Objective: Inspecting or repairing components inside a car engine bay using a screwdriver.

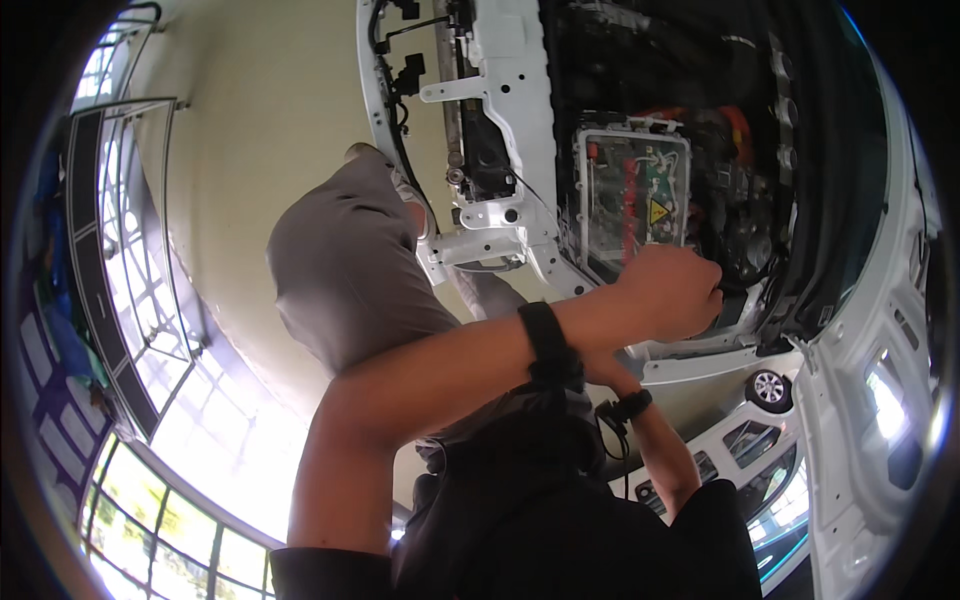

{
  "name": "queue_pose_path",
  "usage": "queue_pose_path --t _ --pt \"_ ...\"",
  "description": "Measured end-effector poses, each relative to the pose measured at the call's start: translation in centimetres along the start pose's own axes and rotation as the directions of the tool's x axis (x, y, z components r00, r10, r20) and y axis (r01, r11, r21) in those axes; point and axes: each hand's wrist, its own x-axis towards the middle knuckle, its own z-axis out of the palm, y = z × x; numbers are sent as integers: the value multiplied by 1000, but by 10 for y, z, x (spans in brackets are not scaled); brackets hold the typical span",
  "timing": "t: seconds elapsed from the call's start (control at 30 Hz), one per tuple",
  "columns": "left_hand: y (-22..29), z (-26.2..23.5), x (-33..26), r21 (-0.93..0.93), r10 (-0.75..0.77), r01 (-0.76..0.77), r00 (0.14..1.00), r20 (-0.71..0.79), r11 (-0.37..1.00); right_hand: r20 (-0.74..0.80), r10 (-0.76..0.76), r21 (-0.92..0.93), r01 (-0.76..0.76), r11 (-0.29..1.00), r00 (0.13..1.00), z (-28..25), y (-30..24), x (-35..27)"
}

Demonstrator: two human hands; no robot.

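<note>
My left hand (676, 292) reaches across to the right, over the near edge of a car's front compartment. Its fingers are curled into a closed hand, and whatever lies inside them is hidden. Just beyond it sits a rectangular electronics box (608, 190) with a clear cover, showing a green circuit board, red parts and a yellow warning triangle (659, 211). My right hand (603, 369) is mostly covered by the left wrist and forearm, close to the white front edge of the car body; its fingers are out of sight. Each wrist wears a black band.
White body framework (522, 90) surrounds the compartment, with orange parts (740, 130) behind the box. My grey-trousered leg (340, 260) is beside the framework. A white body panel (860, 480) stands at right, near another white car (752, 440). Dark-framed panels (100, 270) line the left.
</note>
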Motion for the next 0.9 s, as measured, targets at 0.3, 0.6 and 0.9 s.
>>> queue_pose_path --t 0.3,0.6,0.9 --pt "-6 15 -12 53 22 -24 999 32 998 -412 -237 -111 209 971 880 -22 5 -10" --pt "-3 14 -29 95 68 -68 998 6 993 -840 -172 -60 228 972 514 -142 -43 -11" --pt "10 23 -27 56 128 -128 992 10 990 -970 -127 -29 418 908 207 -242 -78 20"
